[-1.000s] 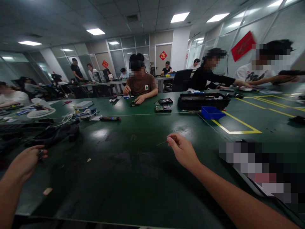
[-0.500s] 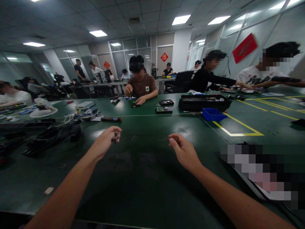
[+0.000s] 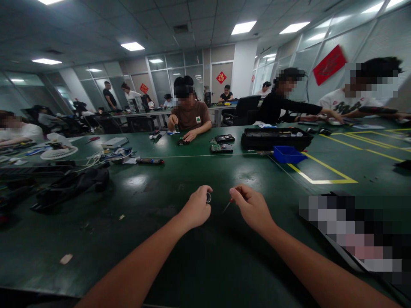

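My left hand [image 3: 196,207] is closed around a small round piece with a silvery rim [image 3: 209,197], mostly covered by the fingers; its exact kind is unclear. Just to its right, my right hand [image 3: 250,202] pinches a thin screwdriver [image 3: 227,206] by its red part, with the slim metal shaft slanting down and left. Most of the screwdriver's handle is hidden in the palm. Both hands are above the green table [image 3: 205,265], and a narrow gap separates the screwdriver tip from the round piece.
Across the table a person in brown [image 3: 192,117] works on a small part. Hard drives [image 3: 221,148], a black tray [image 3: 276,139] and a blue bin [image 3: 289,155] lie ahead. A black bag-like item [image 3: 70,186] is at left; paper scraps [image 3: 66,259] lie nearer.
My left hand has moved right and a little down, bringing the round piece close to my right hand. The screwdriver has turned from nearly level to pointing down and left.
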A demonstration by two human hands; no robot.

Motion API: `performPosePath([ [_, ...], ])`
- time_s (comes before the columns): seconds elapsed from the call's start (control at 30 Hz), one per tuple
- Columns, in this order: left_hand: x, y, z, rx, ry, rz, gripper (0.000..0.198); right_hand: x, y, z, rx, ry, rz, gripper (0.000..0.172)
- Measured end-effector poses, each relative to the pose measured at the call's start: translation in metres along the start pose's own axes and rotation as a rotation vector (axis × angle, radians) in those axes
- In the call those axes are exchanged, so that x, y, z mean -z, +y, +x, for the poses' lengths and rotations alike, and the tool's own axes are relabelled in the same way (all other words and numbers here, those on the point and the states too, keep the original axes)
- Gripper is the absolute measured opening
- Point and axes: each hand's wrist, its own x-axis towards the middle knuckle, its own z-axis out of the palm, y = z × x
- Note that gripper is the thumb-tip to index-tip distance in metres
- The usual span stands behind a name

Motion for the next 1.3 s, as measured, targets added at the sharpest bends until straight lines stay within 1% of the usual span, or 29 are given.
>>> performPosePath([
  [0.1, -0.001, -0.012, 0.000, -0.045, 0.044, -0.012, 0.035, -0.001, 0.003, 0.000, -0.012, 0.041, 0.141, 0.029],
  [0.17, 0.002, -0.015, 0.002, -0.082, 0.073, -0.030, 0.032, -0.002, 0.004, -0.001, -0.014, 0.043, 0.224, 0.030],
  [0.3, 0.003, -0.015, 0.004, -0.122, 0.093, -0.045, 0.034, -0.003, 0.005, -0.002, -0.014, 0.021, 0.256, 0.031],
  [0.5, 0.001, -0.013, 0.003, -0.101, 0.120, -0.028, 0.041, -0.003, 0.004, -0.001, -0.006, 0.094, 0.292, 0.029],
  [0.67, 0.002, -0.013, 0.002, -0.141, 0.107, -0.072, 0.037, -0.003, 0.003, -0.001, -0.013, 0.065, 0.209, 0.029],
  [0.77, 0.002, -0.014, 0.002, -0.135, 0.108, -0.082, 0.039, -0.002, 0.004, 0.000, -0.016, 0.090, 0.162, 0.029],
  [0.9, 0.002, -0.014, 0.002, -0.110, 0.115, -0.067, 0.041, -0.003, 0.006, 0.001, -0.039, 0.133, 0.187, 0.029],
  [1.0, 0.002, -0.014, 0.002, -0.124, 0.116, -0.051, 0.040, -0.002, 0.004, 0.002, -0.051, 0.133, 0.202, 0.031],
  [1.17, 0.004, -0.012, 0.002, -0.142, 0.116, -0.014, 0.038, 0.003, -0.002, 0.003, -0.087, 0.085, 0.033, 0.038],
  [1.3, 0.005, -0.012, 0.002, -0.154, 0.115, 0.022, 0.038, 0.007, -0.002, 0.004, -0.104, 0.107, -0.084, 0.047],
])
